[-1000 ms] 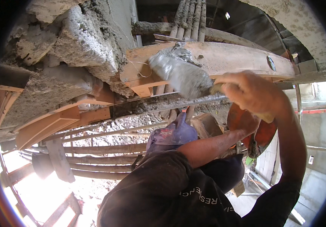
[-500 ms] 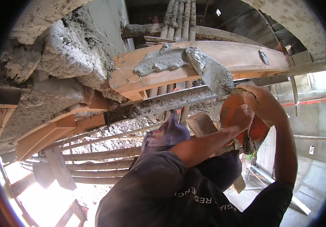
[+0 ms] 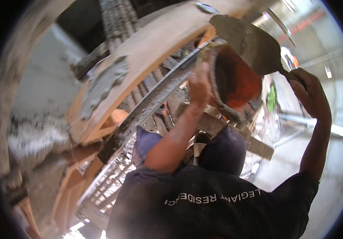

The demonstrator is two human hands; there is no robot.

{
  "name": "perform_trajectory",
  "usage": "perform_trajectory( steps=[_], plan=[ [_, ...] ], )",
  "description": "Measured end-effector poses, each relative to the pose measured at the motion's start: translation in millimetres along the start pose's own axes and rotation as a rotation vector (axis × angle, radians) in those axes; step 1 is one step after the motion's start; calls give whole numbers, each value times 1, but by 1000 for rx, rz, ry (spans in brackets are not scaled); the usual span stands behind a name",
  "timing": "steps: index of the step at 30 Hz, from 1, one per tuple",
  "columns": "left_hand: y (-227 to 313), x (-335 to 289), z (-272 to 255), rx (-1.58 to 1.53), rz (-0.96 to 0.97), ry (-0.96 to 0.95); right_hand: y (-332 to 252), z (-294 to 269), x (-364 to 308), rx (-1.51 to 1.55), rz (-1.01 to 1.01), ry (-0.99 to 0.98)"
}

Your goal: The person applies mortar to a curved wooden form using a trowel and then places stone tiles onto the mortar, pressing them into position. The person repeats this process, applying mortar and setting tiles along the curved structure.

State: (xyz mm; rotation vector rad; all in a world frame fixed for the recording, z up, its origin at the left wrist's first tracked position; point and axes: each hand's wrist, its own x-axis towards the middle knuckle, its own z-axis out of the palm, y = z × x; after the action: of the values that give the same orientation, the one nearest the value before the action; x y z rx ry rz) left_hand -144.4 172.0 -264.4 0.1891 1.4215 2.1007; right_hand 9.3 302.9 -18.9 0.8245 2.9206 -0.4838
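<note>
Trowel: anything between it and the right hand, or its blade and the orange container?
Nothing visible. The right hand grips the trowel, which overlaps the orange container in view; the left hand is at the container's left.

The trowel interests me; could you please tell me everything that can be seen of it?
The trowel has a broad, flat, grey-brown blade, dull and smeared-looking, and a thin, dark, metal-looking neck. The right hand grips its handle, hiding most of it. The blade points up and left in the picture, overlapping the orange bucket; whether they touch, I cannot tell.
</note>
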Motion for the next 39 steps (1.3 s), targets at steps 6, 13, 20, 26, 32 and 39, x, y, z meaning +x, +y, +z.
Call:
perform_trajectory(
  steps=[6,13,20,26,32,39],
  plan=[
    [14,1,3,-198,-11,-68,86,52,-21,-130,194,-123],
    [22,9,8,-89,7,-204,115,185,36,-447,47,-25],
    [29,13,10,-7,39,-194,98,163,14,-407,-45,-275],
    [18,18,10,27,91,-301,108,198,24,-452,-146,107],
    [18,15,22,76,110,-226,121,174,-8,-391,1,-247],
    [11,10,31,169,145,-295,126,202,1,-490,-29,-139]
  ],
)
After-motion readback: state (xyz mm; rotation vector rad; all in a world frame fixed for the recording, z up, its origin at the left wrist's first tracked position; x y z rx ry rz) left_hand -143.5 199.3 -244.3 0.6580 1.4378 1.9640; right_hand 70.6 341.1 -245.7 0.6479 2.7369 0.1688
